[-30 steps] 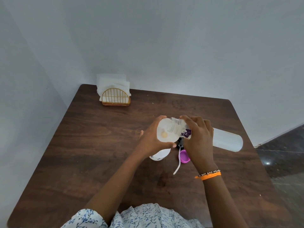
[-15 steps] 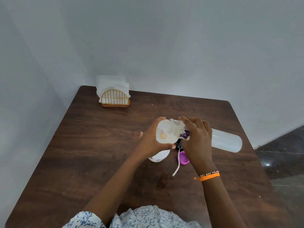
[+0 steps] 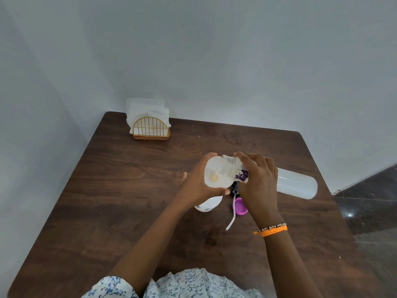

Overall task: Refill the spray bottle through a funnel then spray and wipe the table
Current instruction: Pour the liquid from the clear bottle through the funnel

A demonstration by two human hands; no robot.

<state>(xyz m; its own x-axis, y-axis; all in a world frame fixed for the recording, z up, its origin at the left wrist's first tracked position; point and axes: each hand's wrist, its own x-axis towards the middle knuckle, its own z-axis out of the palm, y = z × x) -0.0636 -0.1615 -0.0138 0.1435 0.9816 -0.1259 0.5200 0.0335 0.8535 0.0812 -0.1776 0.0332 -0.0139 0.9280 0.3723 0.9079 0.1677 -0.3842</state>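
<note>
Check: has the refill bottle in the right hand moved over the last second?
No. The refill bottle lies tipped over the funnel, same offset from the purple cap as before.

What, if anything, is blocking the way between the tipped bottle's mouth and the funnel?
Nothing visible: the tipped translucent refill bottle, held by the right hand, has its threaded mouth right over the white plastic funnel, which the left hand steadies on the white spray bottle.

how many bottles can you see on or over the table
2. A large translucent plastic refill bottle, tipped in the right hand over the white funnel; a small white spray bottle standing under that funnel, mostly hidden by the left hand.
</note>
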